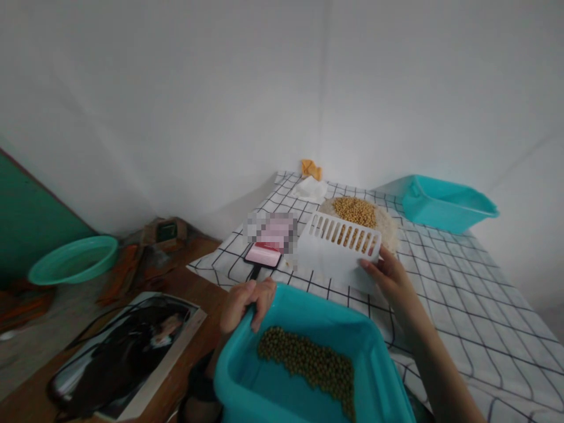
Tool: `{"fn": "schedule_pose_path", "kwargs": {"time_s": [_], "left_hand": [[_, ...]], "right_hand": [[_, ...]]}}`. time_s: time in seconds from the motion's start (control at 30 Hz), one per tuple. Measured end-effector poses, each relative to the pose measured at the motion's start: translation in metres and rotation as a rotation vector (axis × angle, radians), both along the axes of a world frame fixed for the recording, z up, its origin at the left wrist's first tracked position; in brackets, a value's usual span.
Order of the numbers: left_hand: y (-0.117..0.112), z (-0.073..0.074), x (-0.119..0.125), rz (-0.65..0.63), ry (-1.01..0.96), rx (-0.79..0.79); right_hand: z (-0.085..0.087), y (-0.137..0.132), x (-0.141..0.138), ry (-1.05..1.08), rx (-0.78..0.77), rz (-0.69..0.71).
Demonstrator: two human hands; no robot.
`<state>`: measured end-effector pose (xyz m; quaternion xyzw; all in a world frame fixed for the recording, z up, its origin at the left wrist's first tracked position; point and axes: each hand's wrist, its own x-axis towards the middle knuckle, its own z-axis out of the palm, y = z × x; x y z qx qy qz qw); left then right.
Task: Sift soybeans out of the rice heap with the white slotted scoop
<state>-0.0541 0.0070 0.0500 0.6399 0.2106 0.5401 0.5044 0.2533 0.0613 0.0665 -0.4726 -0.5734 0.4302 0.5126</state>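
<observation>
My left hand (249, 301) is closed over the near-left rim of a teal plastic basin (304, 302), fingers wrapped over its edge. Inside it, small dark greenish-brown beans (311, 361) lie in a band across the bottom. My right hand (390, 271) pinches the right end of a white slotted plastic tray (328, 255), thumb on its near face. The tray is tilted above the checked tablecloth, beyond the basin. Behind it, a heap of yellow beans (355, 210) rests on a pale round mat (388, 229); some show through the slots.
A second teal basin (445, 205) stands at the table's far right. A partly blurred pink item (264, 255) lies on the checked tablecloth (449, 282). White tissue (309, 189) and an orange cloth (311, 169) are near the wall. On the left are a black bag (127, 352) and green bowl (73, 258).
</observation>
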Motion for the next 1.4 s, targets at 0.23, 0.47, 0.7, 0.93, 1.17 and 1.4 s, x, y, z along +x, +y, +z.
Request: {"fn": "schedule_pose_path", "kwargs": {"time_s": [0.23,0.47,0.7,0.93,1.17,1.4], "left_hand": [[0.001,0.004,-0.018,-0.028,0.055,-0.012],[0.004,0.002,-0.023,-0.021,0.016,-0.028],[0.005,-0.004,-0.015,0.136,0.011,-0.031],[0.004,0.000,-0.020,0.080,0.102,-0.063],[0.000,0.008,-0.022,-0.028,0.096,-0.043],[-0.013,0.003,0.028,0.121,-0.125,-0.170]], "right_hand": [[-0.006,0.010,-0.011,-0.085,0.110,0.041],[-0.005,0.005,-0.005,-0.082,0.003,0.103],[0.007,-0.010,-0.007,0.069,-0.191,0.158],[0.013,-0.013,-0.012,0.027,-0.223,0.170],[0.019,-0.032,0.009,0.068,-0.173,0.031],[0.018,-0.046,0.053,0.124,-0.081,-0.324]]}}
